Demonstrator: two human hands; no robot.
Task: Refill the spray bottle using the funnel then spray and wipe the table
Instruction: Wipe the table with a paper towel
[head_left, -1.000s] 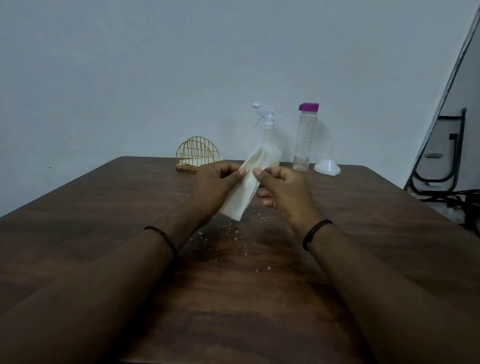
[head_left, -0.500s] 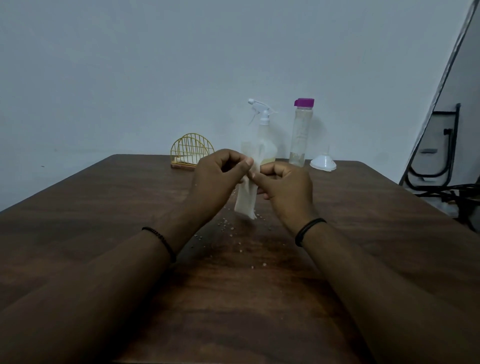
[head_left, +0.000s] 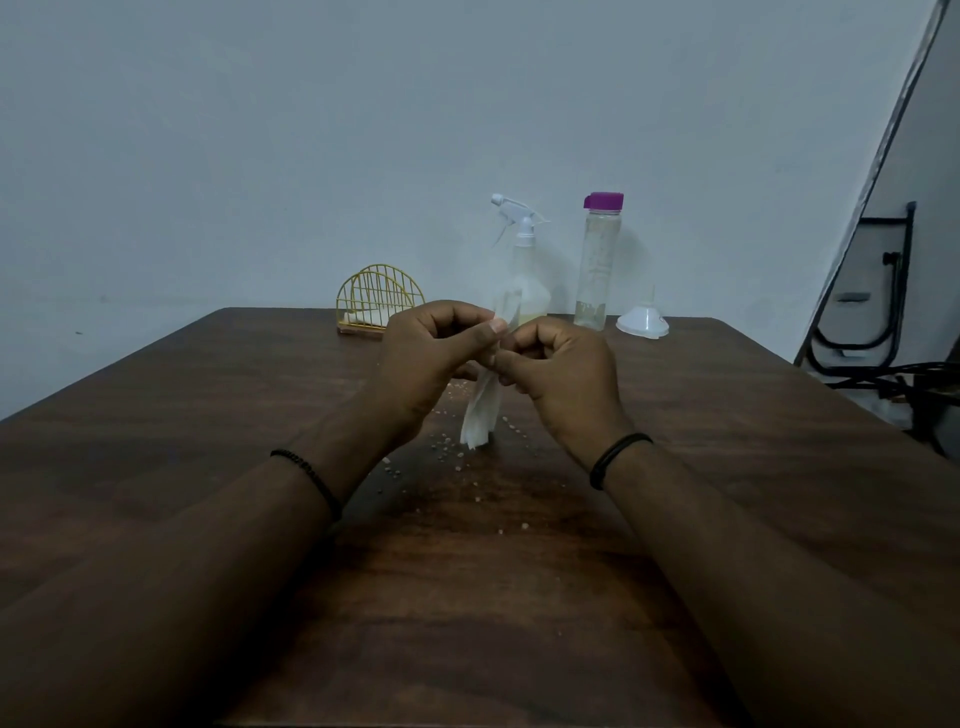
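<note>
Both hands are now drawing closer together, the left hand (head_left: 434, 358) and right hand (head_left: 558, 371) pinching a white tissue (head_left: 480, 415) that is hanging narrower above the table (head_left: 208, 415). Spray bottle (head_left: 522, 270) and funnel (head_left: 642, 325) are standing at the far edge, droplets (head_left: 447, 454) are lying sprayed, so wiping is apparently remaining.

Clear plastic spray bottle with white trigger head (head_left: 521, 244): upright, frame centre. White plastic funnel (head_left: 642, 323): mouth down, right of centre. White folded tissue (head_left: 480, 410): hanging vertically, centre. Dark brown wooden tabletop (head_left: 208, 415): droplets scattered centre.
</note>
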